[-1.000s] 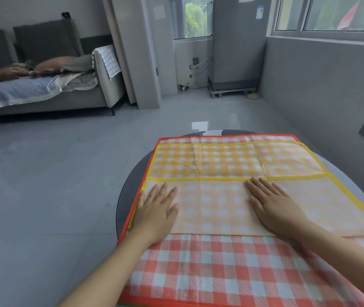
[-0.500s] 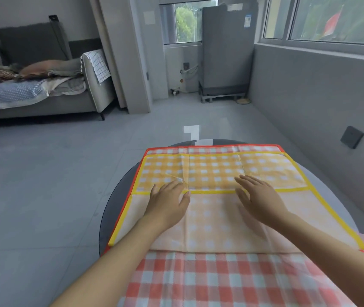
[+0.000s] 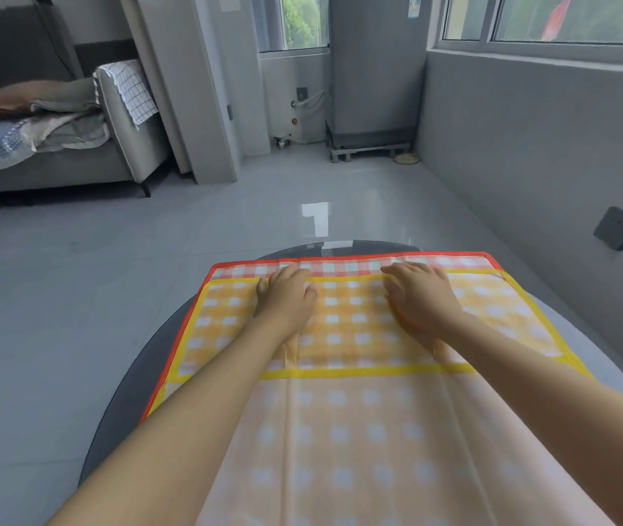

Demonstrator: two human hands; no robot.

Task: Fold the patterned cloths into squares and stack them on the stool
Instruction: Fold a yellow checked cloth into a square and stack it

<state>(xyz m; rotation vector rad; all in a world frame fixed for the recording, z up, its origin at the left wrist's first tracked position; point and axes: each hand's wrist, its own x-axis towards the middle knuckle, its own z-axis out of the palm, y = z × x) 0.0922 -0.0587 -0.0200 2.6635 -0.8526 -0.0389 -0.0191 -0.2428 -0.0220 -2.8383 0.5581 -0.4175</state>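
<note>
Both arms stretched far forward over a round dark glass table (image 3: 139, 377). Left hand (image 3: 286, 298) flat, palm down, on the yellow checked cloth (image 3: 355, 328), fingers loosely together and reaching the cloth's far yellow border; grip apart, clamped on nothing. Right hand (image 3: 422, 298) likewise flat on the same cloth, just to the right of the left one, fingertips at the same far border and slightly spread; grip apart too, nothing held. Beneath both palms, the vivid upper face of the yellow cloth; nearer than the wrists, across a yellow band, the pale faded side of the cloth, running back under the forearms to the bottom edge of the view. Just beyond the fingertips, a strip of red checked cloth (image 3: 348, 265) with an orange-red hem, lying under the yellow one and showing along the far and left edges. Left of the left hand, bare dark table. Far beyond and to the left, a grey sofa (image 3: 74, 161) heaped with bedding.
</note>
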